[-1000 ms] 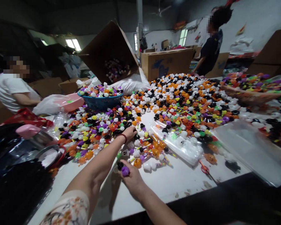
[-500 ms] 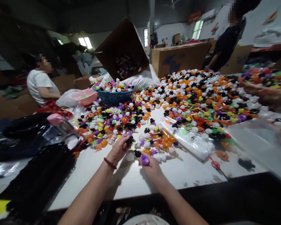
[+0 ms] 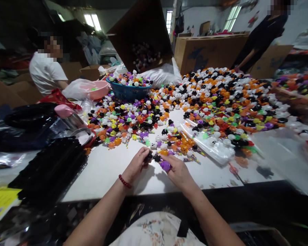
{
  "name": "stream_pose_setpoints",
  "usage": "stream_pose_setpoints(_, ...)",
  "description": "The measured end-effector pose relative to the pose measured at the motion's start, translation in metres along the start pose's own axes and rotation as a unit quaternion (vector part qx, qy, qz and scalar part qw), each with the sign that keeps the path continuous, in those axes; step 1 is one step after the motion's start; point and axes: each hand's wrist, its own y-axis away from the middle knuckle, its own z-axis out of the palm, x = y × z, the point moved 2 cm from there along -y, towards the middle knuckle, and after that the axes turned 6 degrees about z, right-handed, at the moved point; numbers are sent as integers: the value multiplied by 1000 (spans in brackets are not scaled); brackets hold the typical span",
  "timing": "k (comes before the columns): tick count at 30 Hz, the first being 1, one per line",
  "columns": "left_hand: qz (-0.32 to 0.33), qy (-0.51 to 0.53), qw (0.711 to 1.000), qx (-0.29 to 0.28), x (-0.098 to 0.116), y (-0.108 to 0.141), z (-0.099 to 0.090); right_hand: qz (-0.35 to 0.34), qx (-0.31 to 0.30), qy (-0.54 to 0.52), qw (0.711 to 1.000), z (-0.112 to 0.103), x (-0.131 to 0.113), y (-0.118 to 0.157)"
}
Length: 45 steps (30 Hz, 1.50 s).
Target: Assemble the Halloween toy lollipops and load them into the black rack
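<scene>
My left hand [image 3: 138,164], with a red bead bracelet at the wrist, is closed on a small black plastic piece [image 3: 149,156]. Close beside it, my right hand [image 3: 178,171] pinches a black ridged piece [image 3: 156,158], and a purple ridged plastic piece [image 3: 165,166] also sits in its fingers. The two black pieces meet or nearly touch end to end; I cannot tell whether they are joined. Just beyond my hands lie loose orange pumpkin pieces [image 3: 184,147] and striped sticks on the white table [image 3: 105,177].
Heaps of small coloured plastic pieces [image 3: 220,92] cover the far table. A blue basin [image 3: 128,91], a tipped cardboard box [image 3: 143,37] and a pink basin [image 3: 99,89] stand behind. Scissors [image 3: 234,171] lie right, black strips [image 3: 51,167] left. Two people work farther back.
My hands have come closer together, bringing the black pieces end to end. The head view has tipped and shifted, so my lap shows more.
</scene>
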Motion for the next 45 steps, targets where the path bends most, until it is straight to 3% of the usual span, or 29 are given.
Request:
stream_pose_setpoints(7,12,-82,997,11,-8,-1,7,10,-20,-10,1000,-4,-2,2)
stream_pose_setpoints(16,-10,-54,998,42,-20,0,14,7,-35,-2,999,-3,1,3)
stream_pose_setpoints(22,2,-147,988,54,-16,4,19,6,-40,-52,998,-4,0,-2)
stream_pose_setpoints(28,-65,-49,992,101,-26,6,22,20,-87,-27,996,-5,-3,-1)
stream_pose_setpoints(33,-57,-59,990,117,-36,5,19,32,-89,15,995,-7,-1,1)
stream_pose_setpoints(41,-15,-148,983,111,-36,5,16,43,-105,9,993,-7,-1,0)
stream_pose_setpoints(45,-26,-167,981,95,-32,8,19,43,-96,-13,994,0,-2,0)
